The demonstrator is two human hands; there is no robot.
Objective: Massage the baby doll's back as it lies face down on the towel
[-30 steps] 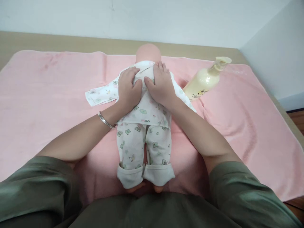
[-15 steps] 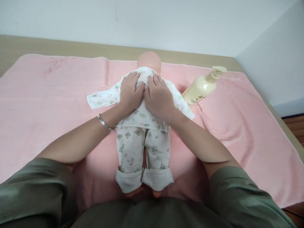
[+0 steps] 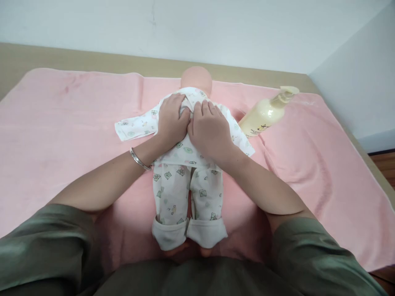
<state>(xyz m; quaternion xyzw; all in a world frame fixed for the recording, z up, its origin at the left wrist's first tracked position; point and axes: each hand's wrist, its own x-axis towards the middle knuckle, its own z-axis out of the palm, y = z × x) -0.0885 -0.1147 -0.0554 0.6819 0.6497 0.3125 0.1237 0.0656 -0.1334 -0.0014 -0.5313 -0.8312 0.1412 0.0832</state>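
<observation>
A baby doll [image 3: 196, 78] lies face down on a pink blanket [image 3: 77, 107], its bald head away from me. It wears a white printed top [image 3: 185, 153] and matching trousers [image 3: 173, 193] with turned-up cuffs. My left hand [image 3: 173, 122] rests flat on the left side of its upper back, a silver bangle on the wrist. Beside it my right hand [image 3: 210, 129] lies on the right side of the back. The fingers of both hands point towards the doll's head, and the thumbs nearly meet at the middle. Neither hand holds anything.
A pale yellow pump bottle [image 3: 266, 115] lies tilted on the blanket, right of the doll by its sleeve. Behind the blanket runs the light wooden table edge [image 3: 123, 65], against a white wall [image 3: 216, 33]. The blanket is wrinkled at the right.
The view has shifted slightly, so the doll and bottle appear a little further right. My right hand sits slightly lower on the back, and the cloth between the hands has creased differently.
</observation>
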